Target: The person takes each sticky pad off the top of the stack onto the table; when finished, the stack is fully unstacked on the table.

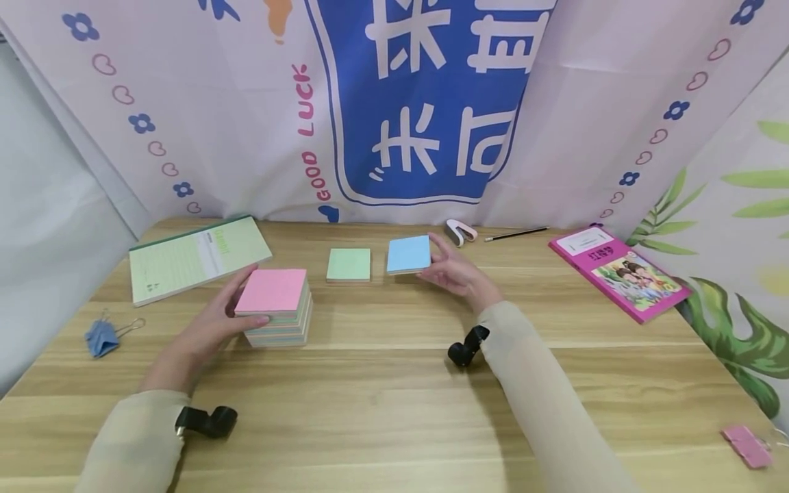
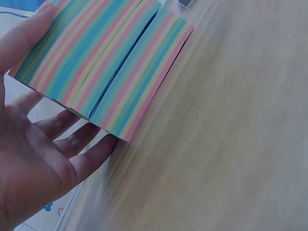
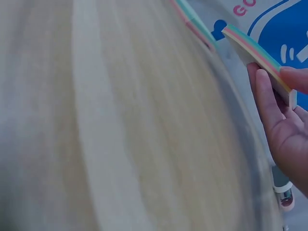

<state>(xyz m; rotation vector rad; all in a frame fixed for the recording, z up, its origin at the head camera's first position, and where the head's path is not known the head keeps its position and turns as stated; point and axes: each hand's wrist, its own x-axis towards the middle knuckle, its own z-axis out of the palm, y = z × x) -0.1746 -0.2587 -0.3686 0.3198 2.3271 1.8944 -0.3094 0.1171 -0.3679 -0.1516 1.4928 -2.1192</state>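
The two hands are well apart above a light brown wooden table (image 1: 370, 418). The left hand (image 1: 212, 315) grips a tall, square stack of paper notes with a pink top (image 1: 272, 292), with its thumb on the near side. The stack's sides show stripes of pink, yellow, green and blue, and I cannot tell if its bottom touches the table. The right hand (image 1: 455, 271) pinches a thin, square paper pad with a blue top (image 1: 409, 253) by its right edge. Between the two lies a thin, square paper pad with a green top (image 1: 348, 263), just beside the blue one. A pale green paper notebook (image 1: 175, 268) lies behind the left hand, and a blue metal clip (image 1: 101, 338) sits to its left. A small white and dark stapler (image 1: 454, 229) is near the right hand.
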